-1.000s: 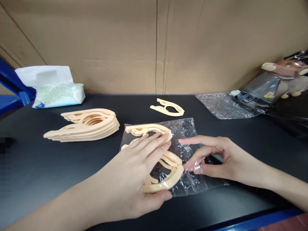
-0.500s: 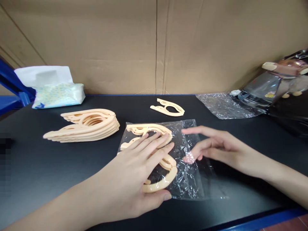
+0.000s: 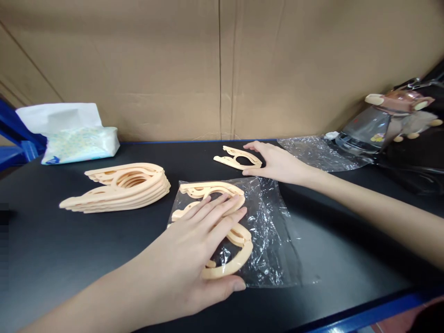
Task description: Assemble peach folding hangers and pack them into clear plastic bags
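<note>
On the table [image 3: 104, 249], right hand [image 3: 277, 163], grip wide, brackets a hanger [image 3: 227, 161]; left hand [image 3: 194, 243], spread, overlies bag [image 3: 268, 249].

And away goes the right hand [image 3: 274, 162]: a moment ago at the right side of the clear bag [image 3: 267, 229], it's now off beyond the bag's far edge, thumb and fingers spread around the rounded end of the loose folded hanger [image 3: 226, 162]. The lower hanger [image 3: 244, 257], too, has shifted left within the bag since the earliest view.
</note>
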Action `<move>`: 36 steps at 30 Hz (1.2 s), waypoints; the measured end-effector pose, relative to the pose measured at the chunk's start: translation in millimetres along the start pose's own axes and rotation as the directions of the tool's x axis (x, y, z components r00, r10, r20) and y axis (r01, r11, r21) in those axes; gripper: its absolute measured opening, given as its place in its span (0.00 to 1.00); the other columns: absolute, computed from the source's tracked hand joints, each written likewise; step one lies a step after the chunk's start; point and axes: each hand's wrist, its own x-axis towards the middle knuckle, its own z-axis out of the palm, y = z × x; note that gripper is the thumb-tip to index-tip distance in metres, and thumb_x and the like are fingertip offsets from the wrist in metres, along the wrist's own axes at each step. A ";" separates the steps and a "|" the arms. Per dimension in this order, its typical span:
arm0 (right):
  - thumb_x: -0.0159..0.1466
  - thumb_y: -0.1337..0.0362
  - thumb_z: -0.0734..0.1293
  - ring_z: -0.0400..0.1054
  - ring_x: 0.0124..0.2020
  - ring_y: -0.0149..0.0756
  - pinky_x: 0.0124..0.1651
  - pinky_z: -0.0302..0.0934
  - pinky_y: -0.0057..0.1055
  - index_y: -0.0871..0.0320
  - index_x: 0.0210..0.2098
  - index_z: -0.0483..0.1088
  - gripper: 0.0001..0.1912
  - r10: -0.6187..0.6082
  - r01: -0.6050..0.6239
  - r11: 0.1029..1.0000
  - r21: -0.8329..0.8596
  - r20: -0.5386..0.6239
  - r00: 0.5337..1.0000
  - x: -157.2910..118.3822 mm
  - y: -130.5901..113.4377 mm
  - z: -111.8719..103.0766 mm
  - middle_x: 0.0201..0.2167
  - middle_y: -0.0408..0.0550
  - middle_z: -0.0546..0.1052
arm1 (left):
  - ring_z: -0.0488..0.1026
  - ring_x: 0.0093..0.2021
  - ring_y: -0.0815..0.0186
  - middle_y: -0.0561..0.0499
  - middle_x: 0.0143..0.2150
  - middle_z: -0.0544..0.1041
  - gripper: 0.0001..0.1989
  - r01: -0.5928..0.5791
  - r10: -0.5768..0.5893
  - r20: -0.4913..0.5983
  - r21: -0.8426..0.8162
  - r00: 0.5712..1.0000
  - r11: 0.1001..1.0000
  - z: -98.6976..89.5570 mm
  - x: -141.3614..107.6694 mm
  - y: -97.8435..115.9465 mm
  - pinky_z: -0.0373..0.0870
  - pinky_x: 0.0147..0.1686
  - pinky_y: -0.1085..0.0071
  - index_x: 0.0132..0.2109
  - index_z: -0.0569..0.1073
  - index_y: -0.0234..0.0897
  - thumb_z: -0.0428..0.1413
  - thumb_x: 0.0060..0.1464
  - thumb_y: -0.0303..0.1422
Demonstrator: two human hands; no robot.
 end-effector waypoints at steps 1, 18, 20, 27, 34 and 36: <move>0.58 0.47 0.70 0.69 0.54 0.54 0.54 0.64 0.51 0.60 0.59 0.63 0.36 0.010 -0.010 1.000 0.000 0.012 1.000 6.2 -0.8 3.1 0.55 0.58 0.74 | 0.46 0.74 0.61 0.55 0.75 0.48 0.43 -0.004 0.004 -0.003 -0.004 1.000 1.000 0.1 -0.1 -0.5 0.51 0.70 0.57 0.71 0.47 0.46 0.56 0.57 0.53; 0.53 0.52 0.71 0.73 0.47 0.51 0.49 0.66 0.47 0.58 0.56 0.61 0.35 0.089 -0.093 0.995 -0.018 -0.155 0.984 -22.9 -2.7 -40.3 0.48 0.56 0.77 | 0.45 0.74 0.58 0.53 0.72 0.57 0.31 0.202 -0.214 -0.063 -0.156 0.975 0.967 -12.9 6.1 -5.0 0.45 0.71 0.49 0.68 0.59 0.46 0.37 0.66 0.56; 0.53 0.52 0.70 0.73 0.49 0.51 0.49 0.67 0.46 0.58 0.55 0.61 0.33 0.057 -0.065 0.997 -0.040 -0.170 0.984 -44.2 -3.7 -49.2 0.49 0.57 0.77 | 0.43 0.74 0.57 0.53 0.72 0.56 0.31 0.279 -0.295 -0.067 -0.183 0.953 0.943 -12.1 6.3 -6.5 0.43 0.71 0.45 0.68 0.58 0.47 0.36 0.66 0.55; 0.57 0.52 0.68 0.75 0.45 0.46 0.45 0.72 0.40 0.54 0.56 0.60 0.30 -0.055 0.019 0.970 -0.241 -0.144 0.988 -125.8 -6.4 -54.0 0.50 0.53 0.76 | 0.40 0.75 0.56 0.56 0.74 0.52 0.30 0.294 -0.306 -0.016 -0.231 0.952 0.928 -2.7 7.5 -17.9 0.39 0.70 0.40 0.69 0.56 0.51 0.37 0.66 0.55; 0.56 0.58 0.70 0.74 0.47 0.48 0.44 0.74 0.41 0.51 0.57 0.59 0.31 -0.121 0.116 0.973 -0.200 -0.015 0.993 -149.3 -17.4 -44.3 0.51 0.52 0.75 | 0.42 0.74 0.57 0.55 0.71 0.59 0.27 0.334 -0.363 -0.054 -0.285 0.930 0.899 -1.7 9.8 -17.2 0.35 0.70 0.41 0.64 0.64 0.50 0.34 0.68 0.51; 0.55 0.60 0.71 0.73 0.49 0.49 0.46 0.74 0.43 0.50 0.58 0.58 0.33 -0.143 0.144 0.983 -0.116 0.016 0.990 -145.8 -21.0 -41.6 0.52 0.52 0.74 | 0.42 0.74 0.56 0.54 0.71 0.59 0.28 0.362 -0.398 -0.051 -0.325 0.916 0.874 -1.9 10.6 -16.9 0.34 0.71 0.41 0.64 0.64 0.49 0.35 0.67 0.52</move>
